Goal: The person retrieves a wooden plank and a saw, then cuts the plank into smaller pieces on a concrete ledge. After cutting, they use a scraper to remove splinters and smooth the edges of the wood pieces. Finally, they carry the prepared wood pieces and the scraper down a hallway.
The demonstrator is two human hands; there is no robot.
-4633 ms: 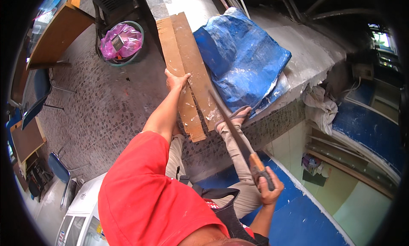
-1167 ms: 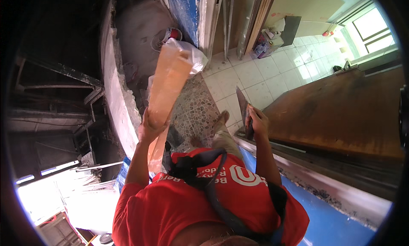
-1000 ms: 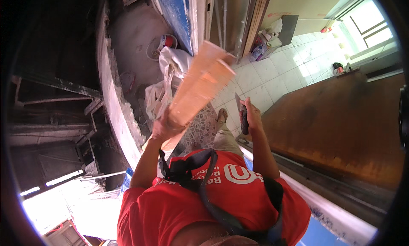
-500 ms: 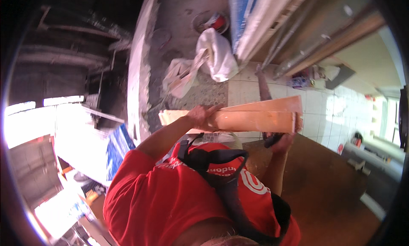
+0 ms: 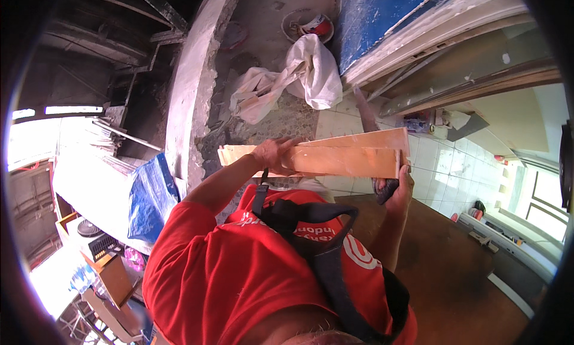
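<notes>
My left hand is closed over the top of a short stack of pale orange-brown wooden boards, left of their middle. The upper boards fan slightly apart toward the right. At their right end my right hand grips the edge, its thumb along the end face and its other fingers partly hidden. A hand saw passes beneath the boards. Its blade sticks out on the far side, and its dark handle shows on the near side, against my right fingers. Whether those fingers also hold the handle is unclear.
A brown tabletop extends at the lower right. Beyond the boards lie a white sack and a round container. A rough low wall runs at left, near a blue tarp. A blue panel stands at the far right.
The boards have shifted a little left in the view, and both hands have moved with them. My right hand now sits higher against their end. The view has turned slightly.
</notes>
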